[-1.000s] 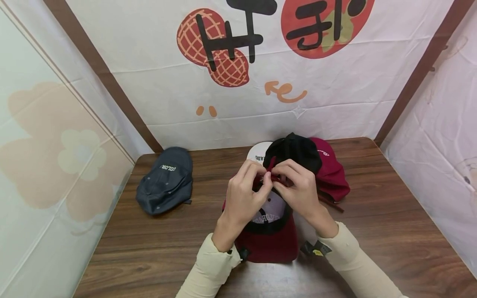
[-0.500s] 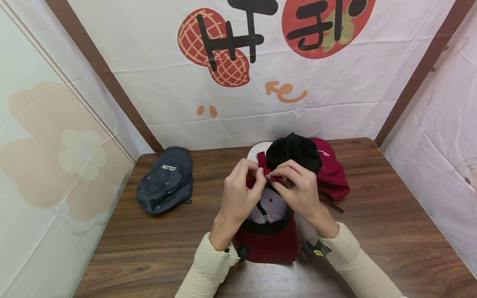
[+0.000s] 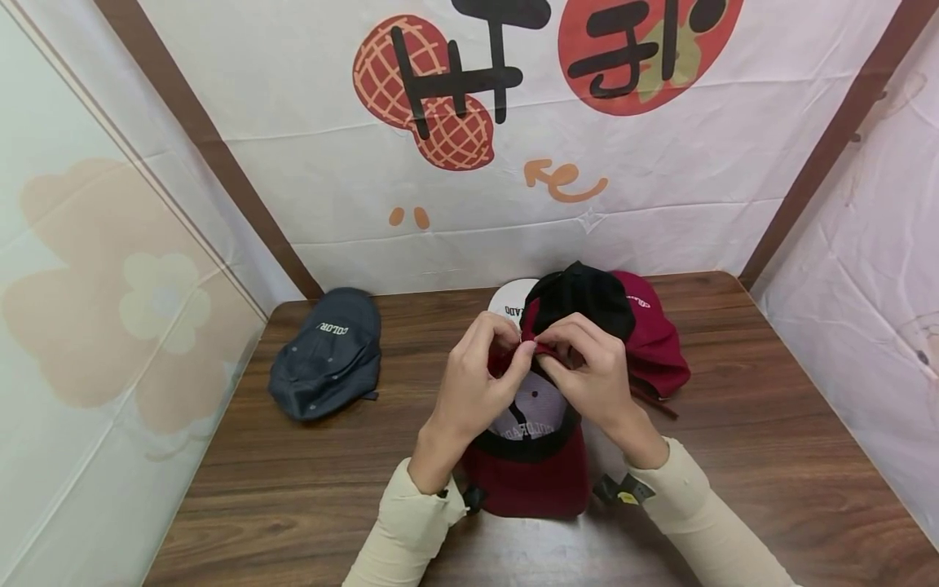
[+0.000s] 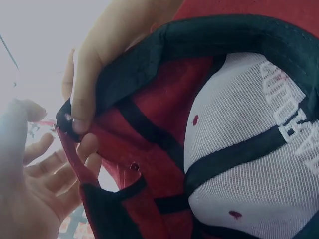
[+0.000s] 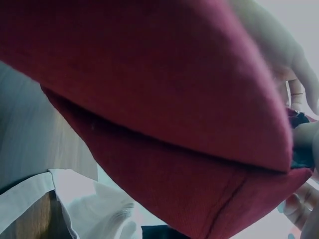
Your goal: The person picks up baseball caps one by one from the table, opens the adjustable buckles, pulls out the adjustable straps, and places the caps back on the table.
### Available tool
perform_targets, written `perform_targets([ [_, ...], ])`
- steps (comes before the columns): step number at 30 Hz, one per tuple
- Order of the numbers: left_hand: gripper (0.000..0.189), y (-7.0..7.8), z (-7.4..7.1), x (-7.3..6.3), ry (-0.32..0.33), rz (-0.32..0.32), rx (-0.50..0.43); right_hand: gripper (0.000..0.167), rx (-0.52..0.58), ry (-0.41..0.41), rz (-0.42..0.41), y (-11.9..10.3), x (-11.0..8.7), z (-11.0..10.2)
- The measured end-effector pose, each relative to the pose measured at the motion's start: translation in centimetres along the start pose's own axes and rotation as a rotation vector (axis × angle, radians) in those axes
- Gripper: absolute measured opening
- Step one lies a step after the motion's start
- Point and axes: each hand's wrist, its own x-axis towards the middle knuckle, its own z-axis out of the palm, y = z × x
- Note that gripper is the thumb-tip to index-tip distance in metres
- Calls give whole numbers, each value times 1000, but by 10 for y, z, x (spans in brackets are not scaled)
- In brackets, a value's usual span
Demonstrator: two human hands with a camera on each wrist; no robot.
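Observation:
A dark red baseball cap [image 3: 528,489] stands with its brim toward me and its opening up. The left wrist view shows its black sweatband [image 4: 214,37] and white mesh lining [image 4: 239,114]. At the cap's back, my left hand [image 3: 473,383] pinches the red strap [image 3: 531,316] between thumb and fingers. The strap's loose end sticks up above the hands. Close beside it, my right hand [image 3: 592,379] pinches the cap's back edge by the strap. A small metal buckle [image 4: 52,127] shows between the hands in the left wrist view; fingers partly hide it.
A dark blue cap [image 3: 326,355] lies at the left of the wooden table [image 3: 308,489]. Behind my hands, a black cap [image 3: 579,302] lies over a white cap [image 3: 511,298] and another red cap [image 3: 656,346]. A printed cloth wall [image 3: 469,220] stands behind the table.
The strap's loose end came up flat to the left half a second ago; now it stands a little further right. My left thumb has moved right, toward the right hand. The other caps stay put.

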Motion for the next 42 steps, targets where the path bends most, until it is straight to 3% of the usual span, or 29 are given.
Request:
perform_targets([
  [4,21,-2,-4,-1,-81,28,-11,19,-5,10,16,1,0,-1],
  [7,26,-3,-4,-2,-100,26,-3,19,-19,12,28,1,0,-1],
  [20,13,-6,0,-3,7,33,5,18,-85,-21,-52,1,0,-1],
  [29,12,-7,0,-2,23,45,-8,14,-100,0,-83,2,-1,-1],
  [42,13,-6,-3,-2,54,42,4,12,-72,31,-67,3,1,-2],
])
